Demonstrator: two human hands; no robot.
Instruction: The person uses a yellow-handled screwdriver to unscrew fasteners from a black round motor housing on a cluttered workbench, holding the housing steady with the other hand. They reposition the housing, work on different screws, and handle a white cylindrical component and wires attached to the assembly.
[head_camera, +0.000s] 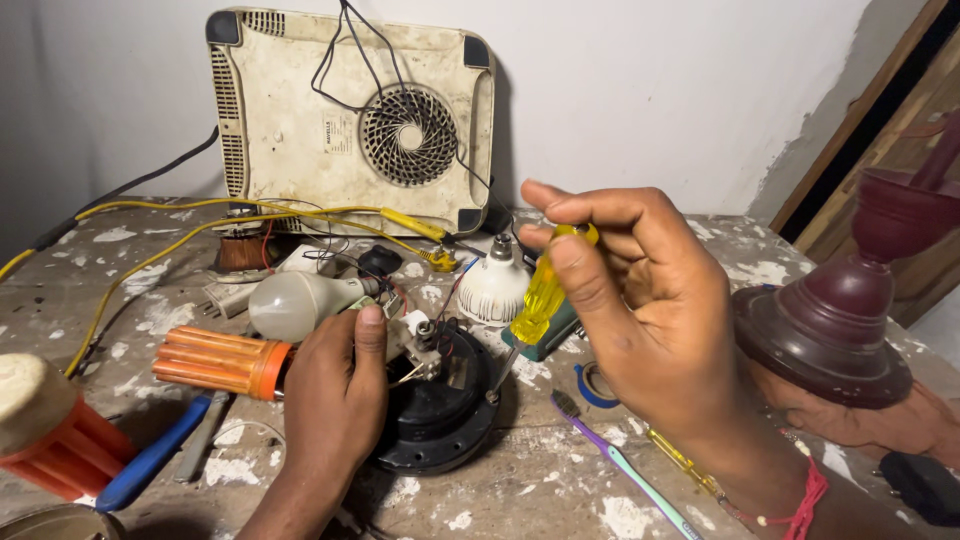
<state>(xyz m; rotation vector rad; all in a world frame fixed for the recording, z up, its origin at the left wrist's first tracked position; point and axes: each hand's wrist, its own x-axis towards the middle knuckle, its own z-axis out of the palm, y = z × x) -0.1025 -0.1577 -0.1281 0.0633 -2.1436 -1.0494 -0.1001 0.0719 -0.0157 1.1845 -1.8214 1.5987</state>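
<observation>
Head view: black round motor base (435, 425) sits mid-desk toward the near edge, its metal fittings facing up. Left hand (335, 385) lies on its left rim, fingers closed against it. Right hand (640, 300), grip closed around a yellow-handled screwdriver (540, 295), shaft angled down to the base's right side. White bulbs (300, 303) lie just behind. Purple toothbrush (620, 465) lies right of the base. Paint-flecked desk (540, 490).

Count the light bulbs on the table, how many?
2: a frosted bulb lying beside the left hand, and a ribbed white bulb behind the yellow screwdriver. More may be hidden.
</observation>
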